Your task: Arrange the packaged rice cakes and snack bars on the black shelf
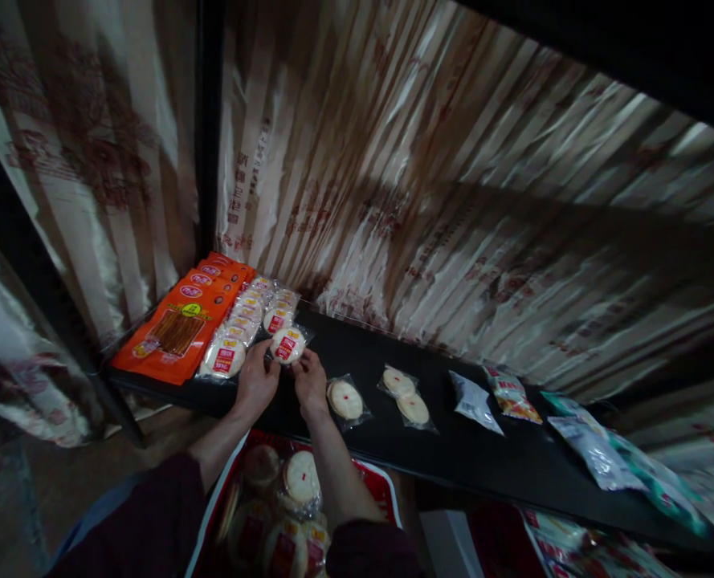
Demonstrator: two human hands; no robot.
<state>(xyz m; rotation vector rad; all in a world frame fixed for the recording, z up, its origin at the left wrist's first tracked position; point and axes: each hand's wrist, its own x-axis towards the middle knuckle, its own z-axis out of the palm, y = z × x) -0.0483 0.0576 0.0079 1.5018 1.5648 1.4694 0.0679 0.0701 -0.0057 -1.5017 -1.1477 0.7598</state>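
Between my two hands is a clear packet of round white rice crackers [288, 345] with a red and yellow label. My left hand [259, 377] pinches its left edge, and my right hand [310, 377] has its fingers on the right edge. Just behind it, a row of matching cracker packets [278, 319] runs back on the black shelf [332, 345]. Another row of cracker packets [222, 356] stands to its left, beside orange snack bags [179, 325]. Right of my hand lies a cracker packet [345, 400] showing its plain side.
Under my forearms stands a red box with a white rim [393, 502], holding more cracker packets [301, 478]. Farther right on the shelf are another cracker packet [414, 407], a silver bag [475, 401], a red snack bag [512, 393] and green bags [651, 474]. Patterned curtains [393, 177] hang behind.
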